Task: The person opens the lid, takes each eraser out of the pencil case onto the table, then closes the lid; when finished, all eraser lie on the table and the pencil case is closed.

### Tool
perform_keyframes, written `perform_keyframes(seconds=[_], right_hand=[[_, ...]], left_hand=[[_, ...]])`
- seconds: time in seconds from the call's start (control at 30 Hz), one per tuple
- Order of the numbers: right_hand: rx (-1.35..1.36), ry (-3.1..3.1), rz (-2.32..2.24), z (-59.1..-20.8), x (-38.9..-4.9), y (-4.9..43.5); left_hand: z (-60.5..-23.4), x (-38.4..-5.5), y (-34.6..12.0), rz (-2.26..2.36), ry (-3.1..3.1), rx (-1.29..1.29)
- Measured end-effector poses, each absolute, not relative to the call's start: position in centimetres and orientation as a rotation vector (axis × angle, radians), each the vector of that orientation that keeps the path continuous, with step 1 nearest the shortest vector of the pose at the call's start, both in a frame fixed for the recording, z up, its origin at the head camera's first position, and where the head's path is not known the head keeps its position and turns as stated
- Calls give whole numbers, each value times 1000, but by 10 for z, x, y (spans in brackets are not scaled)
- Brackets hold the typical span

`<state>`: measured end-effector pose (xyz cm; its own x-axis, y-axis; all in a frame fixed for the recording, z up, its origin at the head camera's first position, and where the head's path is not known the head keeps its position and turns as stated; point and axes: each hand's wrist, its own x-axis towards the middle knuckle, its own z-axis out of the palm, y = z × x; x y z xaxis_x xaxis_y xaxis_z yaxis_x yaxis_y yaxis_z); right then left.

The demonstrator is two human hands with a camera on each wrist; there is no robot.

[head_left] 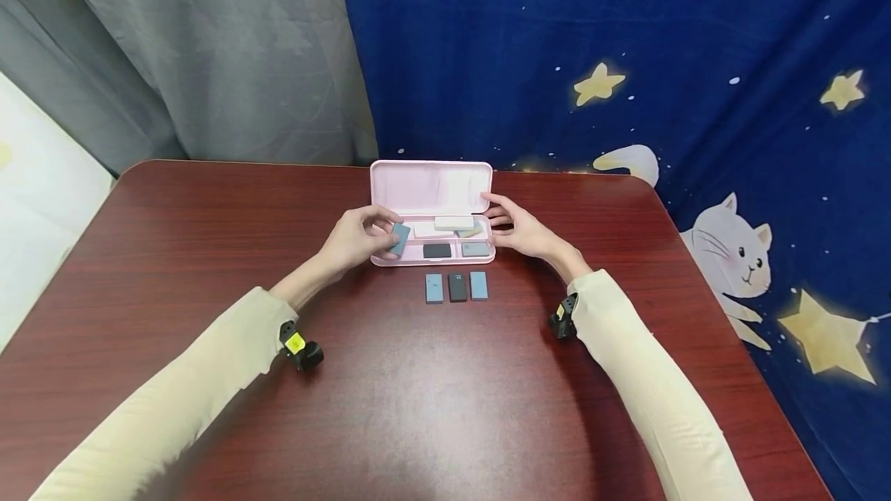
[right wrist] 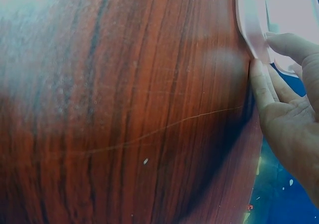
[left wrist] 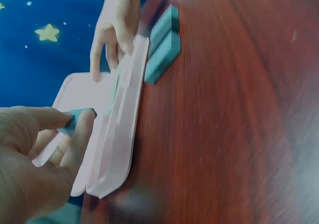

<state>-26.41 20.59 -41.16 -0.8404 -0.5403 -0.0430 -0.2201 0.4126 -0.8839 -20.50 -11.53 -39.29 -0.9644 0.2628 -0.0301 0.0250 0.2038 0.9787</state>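
Observation:
An open pink pencil case [head_left: 431, 260] stands toward the back of the table, its lid [head_left: 428, 185] raised. At its left end my left hand [head_left: 358, 238] pinches a blue eraser [head_left: 399, 239] between thumb and fingers, above the tray. In the left wrist view that eraser [left wrist: 75, 120] shows edge-on. My right hand [head_left: 524, 232] touches the case's right end, fingers spread and fairly straight; the right wrist view shows fingertips against the pink rim [right wrist: 256, 40]. Inside the case lie a dark eraser [head_left: 437, 251], a grey-blue eraser [head_left: 476, 249] and white blocks [head_left: 453, 223].
In front of the case, a blue eraser [head_left: 434, 288], a black eraser [head_left: 457, 287] and another blue eraser [head_left: 479, 285] lie in a row on the brown table [head_left: 445, 408]. Behind the table hang a grey curtain [head_left: 264, 60] and a blue patterned curtain [head_left: 487, 60].

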Motion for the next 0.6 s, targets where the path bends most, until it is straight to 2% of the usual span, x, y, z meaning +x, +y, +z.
perform_keyframes(seconds=[0.2, 0.6], right_hand=[[-662, 2351, -1405, -411, -263, 205], [-672, 2357, -1402, -411, -263, 205]], left_hand=[[-392, -184, -110, 1936, 2156, 89], [-406, -149, -96, 1966, 2074, -67]])
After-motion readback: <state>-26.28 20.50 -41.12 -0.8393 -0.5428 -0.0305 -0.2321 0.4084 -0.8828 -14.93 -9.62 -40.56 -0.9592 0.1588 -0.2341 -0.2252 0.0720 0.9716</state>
